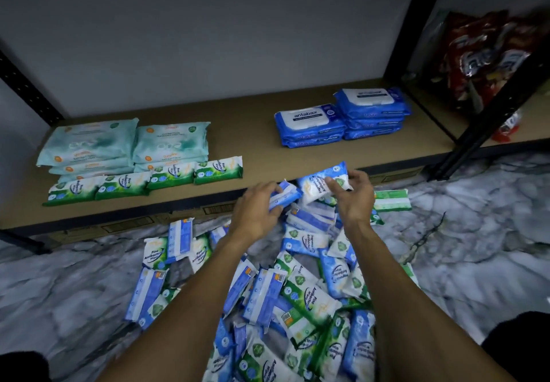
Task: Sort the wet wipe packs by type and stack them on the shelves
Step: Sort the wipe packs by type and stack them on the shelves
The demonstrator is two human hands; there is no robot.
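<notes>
left hand (253,215) grips blue pack (286,195) | right hand (354,200) white-blue pack (320,183) | snack bags (482,54) aside

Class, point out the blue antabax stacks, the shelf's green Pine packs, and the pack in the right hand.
Blue antabax stacks (309,117): head view, left stack's top face.
Green Pine packs (171,176): head view, third pack's front.
Blue-white pack (319,184) in right hand (354,200): head view, printed front.

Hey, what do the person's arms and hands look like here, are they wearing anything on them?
The left arm and right arm are bare to the frame's edge, no sleeves in view. The left hand and right hand wear no gloves; no watch, bracelet or ring is visible.
</notes>
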